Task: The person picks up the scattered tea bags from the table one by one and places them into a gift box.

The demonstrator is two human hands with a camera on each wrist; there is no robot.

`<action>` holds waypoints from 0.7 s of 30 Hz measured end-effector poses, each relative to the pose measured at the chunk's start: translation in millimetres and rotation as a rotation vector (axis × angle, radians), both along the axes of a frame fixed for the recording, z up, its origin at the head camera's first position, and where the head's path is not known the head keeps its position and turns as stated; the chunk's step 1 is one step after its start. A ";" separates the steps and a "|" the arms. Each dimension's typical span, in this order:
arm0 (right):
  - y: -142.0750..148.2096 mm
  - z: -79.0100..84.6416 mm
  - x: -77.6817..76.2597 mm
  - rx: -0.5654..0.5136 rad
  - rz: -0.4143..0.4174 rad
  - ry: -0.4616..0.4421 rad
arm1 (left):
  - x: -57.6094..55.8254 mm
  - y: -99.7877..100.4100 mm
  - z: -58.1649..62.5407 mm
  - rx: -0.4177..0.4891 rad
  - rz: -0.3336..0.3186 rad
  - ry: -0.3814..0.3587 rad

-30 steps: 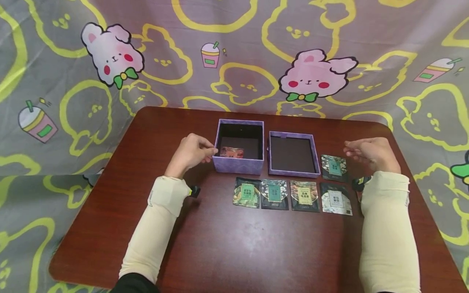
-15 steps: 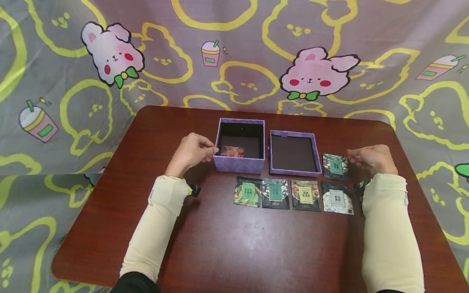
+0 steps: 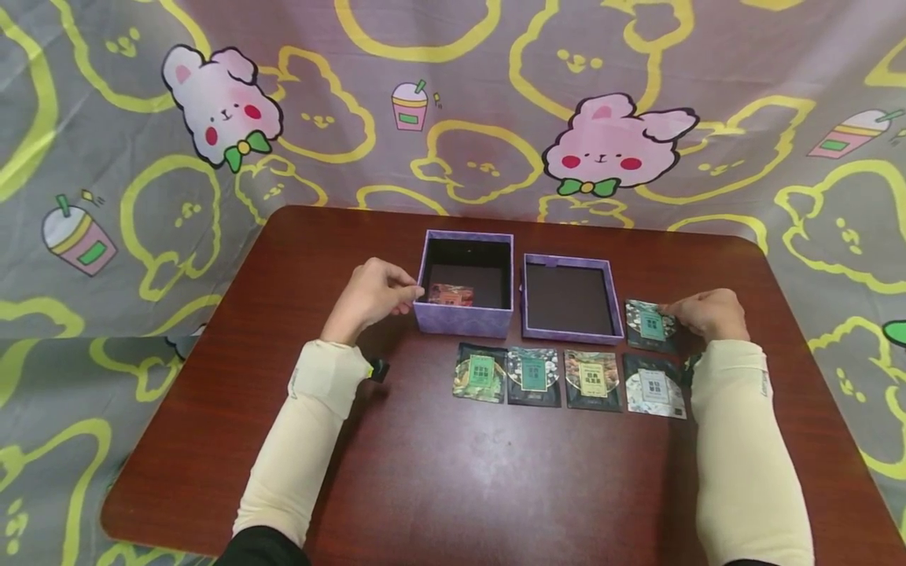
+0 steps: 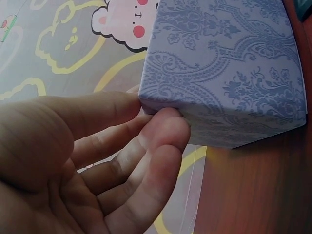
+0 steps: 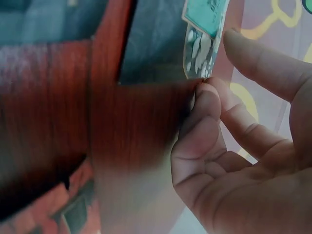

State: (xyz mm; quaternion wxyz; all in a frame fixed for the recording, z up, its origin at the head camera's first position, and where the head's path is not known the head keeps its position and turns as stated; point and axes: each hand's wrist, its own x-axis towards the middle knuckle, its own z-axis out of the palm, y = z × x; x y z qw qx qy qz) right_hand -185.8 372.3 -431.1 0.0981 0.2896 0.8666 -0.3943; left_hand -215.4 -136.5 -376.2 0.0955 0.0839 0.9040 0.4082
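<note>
My left hand (image 3: pixel 375 299) holds the front left corner of an open purple patterned box (image 3: pixel 463 321), thumb and fingertips at the corner in the left wrist view. Inside the box lies a red sachet (image 3: pixel 451 295). At the right, my right hand (image 3: pixel 710 314) reaches a dark sachet with a teal label (image 3: pixel 649 324). In the right wrist view its fingertips touch that sachet's edge (image 5: pixel 197 58), while the thumb stands apart from the fingers. The sachet lies flat on the table.
The shallow purple lid (image 3: pixel 569 336) lies beside the box, dark inside up. Before them is a row of sachets: green (image 3: pixel 479 373), teal (image 3: pixel 533 376), yellow (image 3: pixel 592 379) and white (image 3: pixel 654 385). A red sachet (image 5: pixel 53 209) shows near the right wrist. A patterned curtain (image 3: pixel 481 94) hangs behind the table.
My right hand has moved left and down to the teal-labelled sachet beside the lid, and its fingertips now touch it. My left hand stays at the box corner.
</note>
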 end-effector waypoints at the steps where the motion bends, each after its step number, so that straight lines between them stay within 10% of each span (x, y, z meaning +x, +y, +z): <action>1: -1.6 0.5 0.0 0.020 0.005 -0.007 | 0.0 0.0 0.4 0.001 0.001 0.002; 21: 3.7 -2.6 -7.4 0.035 0.096 -0.101 | 0.8 0.4 -1.1 0.028 0.002 -0.015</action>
